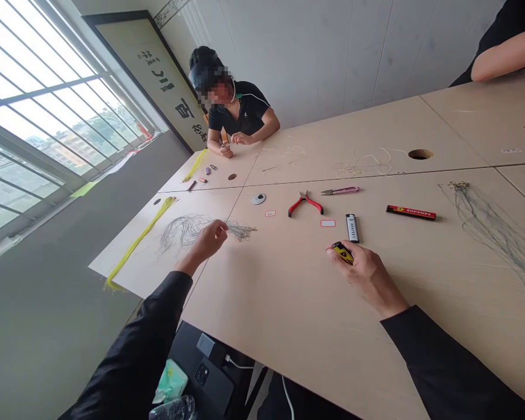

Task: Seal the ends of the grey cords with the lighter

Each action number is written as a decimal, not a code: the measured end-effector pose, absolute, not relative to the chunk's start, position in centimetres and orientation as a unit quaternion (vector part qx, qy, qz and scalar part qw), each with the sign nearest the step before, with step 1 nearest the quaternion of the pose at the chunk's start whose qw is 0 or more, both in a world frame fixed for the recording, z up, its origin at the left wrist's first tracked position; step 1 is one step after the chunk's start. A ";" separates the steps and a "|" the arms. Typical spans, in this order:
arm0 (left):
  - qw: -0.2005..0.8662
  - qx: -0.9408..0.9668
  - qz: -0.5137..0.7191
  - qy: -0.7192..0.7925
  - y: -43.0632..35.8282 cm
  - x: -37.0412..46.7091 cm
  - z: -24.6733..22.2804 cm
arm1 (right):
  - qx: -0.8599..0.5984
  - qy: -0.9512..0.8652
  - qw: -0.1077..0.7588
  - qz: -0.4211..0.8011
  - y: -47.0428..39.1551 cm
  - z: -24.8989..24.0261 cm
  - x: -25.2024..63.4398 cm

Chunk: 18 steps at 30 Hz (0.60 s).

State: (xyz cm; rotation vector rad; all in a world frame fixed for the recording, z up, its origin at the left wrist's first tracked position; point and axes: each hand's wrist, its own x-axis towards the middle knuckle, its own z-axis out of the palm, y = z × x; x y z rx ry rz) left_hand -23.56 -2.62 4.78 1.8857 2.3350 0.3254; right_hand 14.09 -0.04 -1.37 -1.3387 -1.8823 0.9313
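My left hand (210, 238) is closed in a pinch over a bundle of fine grey lines (181, 232) with small metal ends (245, 232) that lies on the table. Whatever sits between those fingertips is too small to make out. In my right hand (367, 271) is a black and yellow lighter (343, 252), gripped with the thumb along it. Just beyond it lies a white and black lighter (352, 227). Red-handled pliers (305, 203) lie with handles spread between the two hands, farther back. Pink thread snips (341, 191) rest behind them.
A red and black lighter (411, 213) and a second grey line bundle (485, 227) lie at right. Yellow strands (142, 236) run along the table's left side, near a round disc (258, 199). A co-worker (240, 111) sits across; another person's arm (507, 55) rests far right.
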 end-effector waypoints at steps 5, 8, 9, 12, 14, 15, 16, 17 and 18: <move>0.088 0.622 0.065 0.775 -3.6 -24.0 5.3 | -0.511 -0.717 0.315 0.356 -0.1 -1.4 14.1; 0.094 0.617 0.055 0.780 -4.3 -24.2 5.2 | -0.513 -0.713 0.313 0.361 -0.1 -1.6 14.1; 0.095 0.614 0.055 0.782 -4.4 -24.2 5.1 | -0.515 -0.711 0.313 0.362 -0.1 -1.6 14.1; 0.098 0.609 0.058 0.785 -4.5 -24.3 4.7 | -0.519 -0.708 0.315 0.361 0.0 -1.8 14.1; 0.100 0.608 0.063 0.785 -4.4 -24.2 4.3 | -0.519 -0.708 0.317 0.358 0.0 -1.8 14.1; 0.101 0.608 0.066 0.785 -4.3 -24.2 4.1 | -0.518 -0.709 0.318 0.358 0.0 -1.8 14.1; 0.102 0.607 0.070 0.785 -4.3 -24.1 3.9 | -0.517 -0.710 0.318 0.358 0.0 -1.8 14.1; 0.103 0.607 0.075 0.785 -4.2 -24.1 3.8 | -0.516 -0.710 0.319 0.357 0.0 -1.8 14.1; 0.103 0.606 0.081 0.785 -4.1 -24.1 3.7 | -0.517 -0.710 0.320 0.356 0.0 -1.8 14.1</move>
